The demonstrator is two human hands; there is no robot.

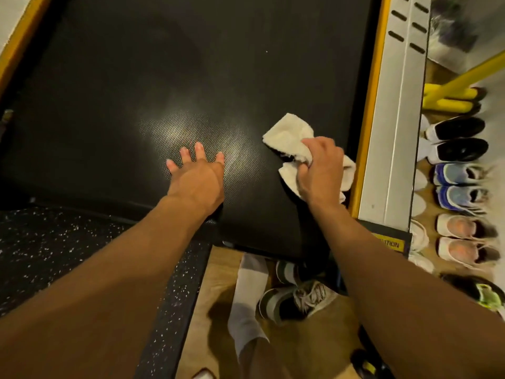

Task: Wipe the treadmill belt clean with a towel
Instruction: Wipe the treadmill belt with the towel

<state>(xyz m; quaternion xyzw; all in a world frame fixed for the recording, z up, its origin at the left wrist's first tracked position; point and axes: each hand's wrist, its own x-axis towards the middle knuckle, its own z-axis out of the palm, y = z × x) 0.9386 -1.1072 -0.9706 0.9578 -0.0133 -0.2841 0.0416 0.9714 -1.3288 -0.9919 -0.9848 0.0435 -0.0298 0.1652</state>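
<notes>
Black and finely dotted, the treadmill belt (191,77) fills most of the view, with a bright patch of reflected light near its lower middle. The right hand (321,170) has its grip clamped on a bunched white towel (287,138), fingers curled tight around the cloth and pressing it onto the belt. One fold of the towel spreads out ahead of the grip and to its left; another corner pokes out on the far side of the knuckles, just beside the yellow edge strip (367,119) of the treadmill.

Left of the grip, the left hand (196,176) lies flat on the belt with fingers spread apart, holding nothing, right over the shiny patch. It is near the towel but not touching it.

Beyond the yellow strip, to the right of the grip, runs a pale grey side rail (393,132) with dark slots. Past that, a row of shoes (459,173) stands in pairs on a wooden floor, with yellow bars (451,98) above them.

Below the grip, past the belt's rear edge, a sneaker (295,302) lies on the wooden floor (207,296), and a black speckled mat (54,242) covers the floor to the lower left. A yellow caution label (390,243) sits at the treadmill's rear corner.
</notes>
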